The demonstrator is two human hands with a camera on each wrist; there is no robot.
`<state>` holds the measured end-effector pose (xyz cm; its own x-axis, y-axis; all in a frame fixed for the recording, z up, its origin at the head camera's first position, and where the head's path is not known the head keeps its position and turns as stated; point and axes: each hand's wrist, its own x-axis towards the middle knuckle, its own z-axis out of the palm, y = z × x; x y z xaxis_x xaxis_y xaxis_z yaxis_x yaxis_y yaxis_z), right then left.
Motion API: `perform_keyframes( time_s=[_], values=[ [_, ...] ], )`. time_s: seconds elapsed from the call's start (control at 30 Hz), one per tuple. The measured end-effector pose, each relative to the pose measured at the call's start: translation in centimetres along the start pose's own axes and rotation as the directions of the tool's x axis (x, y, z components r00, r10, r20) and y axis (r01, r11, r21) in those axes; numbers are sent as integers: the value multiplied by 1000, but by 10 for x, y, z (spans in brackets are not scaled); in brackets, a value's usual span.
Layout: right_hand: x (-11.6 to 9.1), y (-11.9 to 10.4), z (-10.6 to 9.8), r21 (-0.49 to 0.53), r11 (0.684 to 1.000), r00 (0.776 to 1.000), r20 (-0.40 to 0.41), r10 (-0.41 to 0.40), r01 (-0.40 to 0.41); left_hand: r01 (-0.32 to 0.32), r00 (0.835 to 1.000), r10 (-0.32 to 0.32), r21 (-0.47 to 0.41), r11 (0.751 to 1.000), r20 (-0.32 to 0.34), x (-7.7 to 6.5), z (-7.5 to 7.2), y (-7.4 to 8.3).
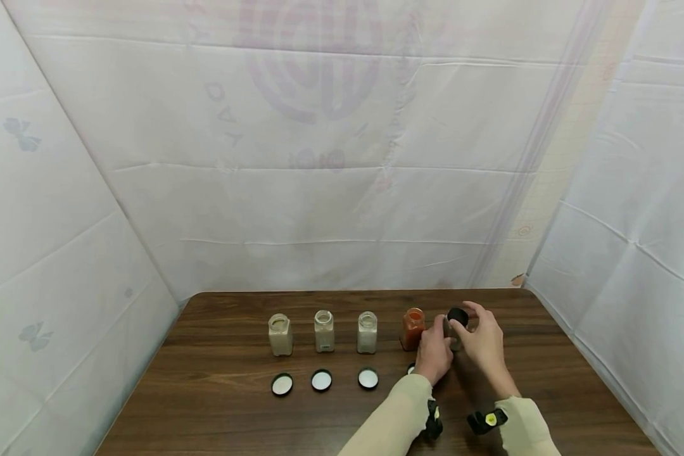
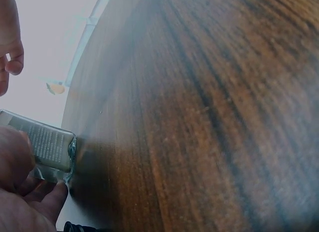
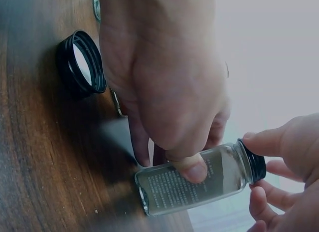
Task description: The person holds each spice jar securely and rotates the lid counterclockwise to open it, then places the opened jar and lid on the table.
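My left hand grips a square glass spice jar round its body, with the thumb over the printed label. The jar stands on the table at the right end of a row and holds a greyish powder. My right hand pinches the black lid between thumb and fingers, right at the jar's neck. Just left of my left hand is an uncapped jar of orange-red powder. A black lid with a white lining lies near my left wrist, partly hidden by it in the head view.
Three uncapped jars of pale contents, a left one, a middle one and a right one, stand along the dark wooden table. Upturned lids lie before them. White sheeting encloses the table's back and sides.
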<state>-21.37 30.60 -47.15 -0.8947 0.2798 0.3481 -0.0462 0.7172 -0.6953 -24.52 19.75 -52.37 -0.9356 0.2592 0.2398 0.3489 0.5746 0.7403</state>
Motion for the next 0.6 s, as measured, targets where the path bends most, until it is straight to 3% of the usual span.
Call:
perform_keyframes(
  time_s=[0.37, 0.6],
  values=[
    [0, -1, -2, 24, 999, 997, 75, 23, -25, 3, 1000, -2, 23, 1000, -8, 2, 1, -1],
    [-1, 0, 0, 40, 999, 997, 74, 7, -10, -26, 999, 25, -6, 1000, -20, 1, 2, -1]
  ],
)
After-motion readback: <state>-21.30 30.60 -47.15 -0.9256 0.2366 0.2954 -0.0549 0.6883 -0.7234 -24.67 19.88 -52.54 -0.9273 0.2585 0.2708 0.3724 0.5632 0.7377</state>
